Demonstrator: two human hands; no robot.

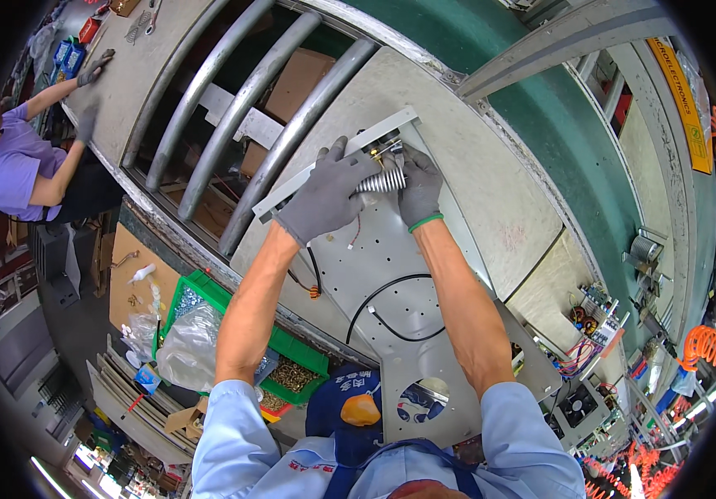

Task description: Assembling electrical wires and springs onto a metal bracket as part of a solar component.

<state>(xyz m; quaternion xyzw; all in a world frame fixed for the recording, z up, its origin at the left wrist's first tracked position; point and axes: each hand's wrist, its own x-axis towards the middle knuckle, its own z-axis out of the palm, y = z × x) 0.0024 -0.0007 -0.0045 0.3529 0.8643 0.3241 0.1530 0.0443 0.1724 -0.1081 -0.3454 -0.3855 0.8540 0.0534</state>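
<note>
A grey sheet-metal chassis [366, 270], punched with small holes and edged by an upright flange, lies on the bench. At its far end both my hands, in grey gloves, work close together. My left hand [326, 195] is closed at the left end of a silver ribbed coil [383, 180], with some fingers near the flange. Just right of the coil, my right hand [421, 185] has its fingers closed by a small brass-coloured fitting [376, 154]; what they pinch is hidden. A black cable [374, 293] loops across the chassis, and a thin wire [355, 233] ends in a small connector.
Steel rollers [291, 150] span a gap in the bench to the left. Green bins [300, 358] of small hardware stand near my left forearm. A person in a purple shirt [21, 166] leans on the bench at far left. Electronic assemblies [586, 407] lie at lower right.
</note>
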